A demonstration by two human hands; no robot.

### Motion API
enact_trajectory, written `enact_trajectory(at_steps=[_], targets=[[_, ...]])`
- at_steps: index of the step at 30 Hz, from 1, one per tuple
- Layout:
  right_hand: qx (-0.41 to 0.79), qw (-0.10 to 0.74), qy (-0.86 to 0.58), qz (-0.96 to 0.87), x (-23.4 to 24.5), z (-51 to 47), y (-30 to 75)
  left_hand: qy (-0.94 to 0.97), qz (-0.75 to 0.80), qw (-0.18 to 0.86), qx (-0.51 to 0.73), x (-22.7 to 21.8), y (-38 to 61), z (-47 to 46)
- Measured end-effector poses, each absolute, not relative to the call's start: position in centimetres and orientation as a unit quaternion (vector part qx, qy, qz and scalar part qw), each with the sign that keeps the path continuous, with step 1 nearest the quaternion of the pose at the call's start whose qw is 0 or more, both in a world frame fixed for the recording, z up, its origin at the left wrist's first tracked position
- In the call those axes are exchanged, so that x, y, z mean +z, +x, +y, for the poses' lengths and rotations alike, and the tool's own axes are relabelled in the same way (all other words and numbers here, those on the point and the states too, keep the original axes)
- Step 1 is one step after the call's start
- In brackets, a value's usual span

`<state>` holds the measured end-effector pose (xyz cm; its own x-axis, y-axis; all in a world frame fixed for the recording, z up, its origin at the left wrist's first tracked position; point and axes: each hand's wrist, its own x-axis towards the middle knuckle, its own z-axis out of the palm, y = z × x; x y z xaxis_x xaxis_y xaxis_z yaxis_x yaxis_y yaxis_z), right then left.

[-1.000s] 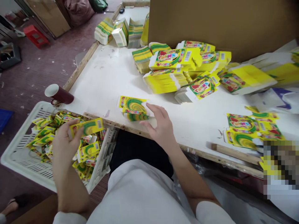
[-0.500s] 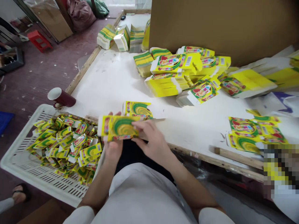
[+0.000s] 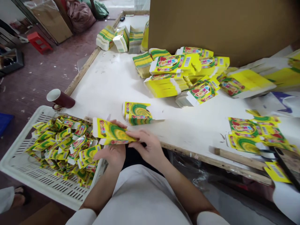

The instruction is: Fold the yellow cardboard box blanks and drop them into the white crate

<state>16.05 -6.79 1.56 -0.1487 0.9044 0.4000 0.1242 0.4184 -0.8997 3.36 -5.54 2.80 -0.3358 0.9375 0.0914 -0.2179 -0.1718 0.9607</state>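
A small yellow and green printed carton (image 3: 114, 132), partly flattened and tilted, is held in front of my body. My left hand (image 3: 114, 153) supports it from beneath, with fingers showing behind its far edge and the thumb sticking out to the left. The thumb and fingers of my right hand (image 3: 148, 148) pinch the carton's right end. Just beyond, another carton (image 3: 138, 114) of the same print lies on the white table (image 3: 103, 81). Left of my hands, a white plastic basket (image 3: 47, 178) holds many small folded cartons (image 3: 70, 140).
A maroon mug (image 3: 63, 98) lies on its side at the table's left edge. Stacks of flat cartons (image 3: 166, 86) lie at the back before a brown cardboard panel (image 3: 211, 28). More cartons (image 3: 246, 131) and a wooden strip (image 3: 239, 158) are at the right, near another person's sleeve (image 3: 284, 195).
Both hands have moved slightly down with the carton, which now tilts and looks narrower. My left thumb has swung outward to the left. The carton on the table is now less covered.
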Motion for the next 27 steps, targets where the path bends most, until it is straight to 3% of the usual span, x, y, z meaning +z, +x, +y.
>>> enact_trajectory(at_steps=[5, 9, 13, 15, 17, 20, 24, 27], targets=[[0.320, 0.526, -0.385, -0.688, 2.7, -6.5, 19.6, 0.432, 0.493, 0.416, 0.630, 2.6, 1.6, -5.4], [0.203, 0.455, -0.406, -0.766, 3.5, -6.8, 22.4, 0.572, 0.424, 0.529, 0.462, 4.5, -2.1, -4.8], [0.122, 0.367, -0.375, -0.842, 3.5, -7.5, 22.6, 0.706, 0.424, 0.484, 0.296, 5.2, -2.5, -5.5], [0.128, 0.392, -0.375, -0.831, 3.2, -7.9, 21.8, 0.743, 0.441, 0.435, 0.252, 4.6, -1.2, -6.2], [0.143, 0.473, -0.430, -0.755, 2.6, -8.2, 20.9, 0.758, 0.452, 0.395, 0.256, 3.8, 0.3, -6.9], [0.277, 0.534, -0.480, -0.638, 1.6, -8.3, 19.8, 0.793, 0.425, 0.323, 0.294, 2.7, 1.6, -7.7], [0.630, 0.448, -0.343, -0.534, 0.1, -7.6, 18.6, 0.827, 0.357, 0.253, 0.352, 2.2, 2.0, -7.9], [0.719, 0.431, -0.284, -0.465, -0.6, -7.4, 18.0, 0.818, 0.375, 0.272, 0.340, 2.2, 1.7, -7.7]])
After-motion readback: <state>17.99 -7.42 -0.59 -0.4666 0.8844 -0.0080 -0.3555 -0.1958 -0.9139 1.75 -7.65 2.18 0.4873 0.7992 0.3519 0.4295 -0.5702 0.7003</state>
